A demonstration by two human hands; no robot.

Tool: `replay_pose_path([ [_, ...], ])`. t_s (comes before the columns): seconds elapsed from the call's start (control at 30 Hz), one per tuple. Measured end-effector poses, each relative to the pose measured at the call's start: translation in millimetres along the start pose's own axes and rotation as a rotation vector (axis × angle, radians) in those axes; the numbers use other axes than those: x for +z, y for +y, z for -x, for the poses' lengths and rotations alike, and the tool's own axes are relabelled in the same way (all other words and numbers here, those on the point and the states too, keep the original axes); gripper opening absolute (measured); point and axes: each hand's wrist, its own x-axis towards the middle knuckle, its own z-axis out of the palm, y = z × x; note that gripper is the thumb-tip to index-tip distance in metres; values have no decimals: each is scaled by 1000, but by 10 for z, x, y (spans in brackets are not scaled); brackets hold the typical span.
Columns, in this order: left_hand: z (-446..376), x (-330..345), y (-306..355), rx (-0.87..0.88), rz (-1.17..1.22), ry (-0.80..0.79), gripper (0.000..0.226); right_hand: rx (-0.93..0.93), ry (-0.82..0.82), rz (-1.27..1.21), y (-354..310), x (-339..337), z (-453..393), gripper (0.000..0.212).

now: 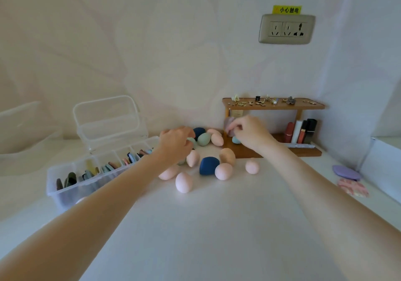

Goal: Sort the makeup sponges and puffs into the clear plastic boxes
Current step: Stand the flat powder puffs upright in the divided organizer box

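Two hands reach over the white worktop (217, 226). Her left grip (175, 142) curls round a pale green sponge (192, 141); her right grip (249, 132) pinches a mauve puff (229, 122) by the wooden shelf (273, 106). Between and just below both grips lie pink sponges (184, 182) and a navy one (208, 165). Left of the left grip stands the open clear box (65, 191), puffs filed inside.

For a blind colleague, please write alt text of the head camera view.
Two bare arms reach over a white table: the left hand grips a pale green sponge among scattered pink and blue sponges, and the right hand pinches a mauve sponge by a wooden shelf. A clear compartment box sits left.
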Motion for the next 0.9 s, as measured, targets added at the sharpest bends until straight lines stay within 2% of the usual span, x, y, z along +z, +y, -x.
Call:
replay_pose_path([
  [0.17, 87, -134, -415, -143, 40, 67, 30, -193, -70, -131, -564, 372, -58, 40],
  [0.3, 145, -201, -633, -216, 10, 20, 32, -200, -114, -127, -794, 673, -85, 38],
  [0.5, 144, -153, -745, -149, -59, -121, 39, -212, -53, -189, -887, 828, -95, 31],
  [0.9, 134, -177, -769, -99, -125, -120, 38, -236, -11, -207, -885, 913, -148, 31],
])
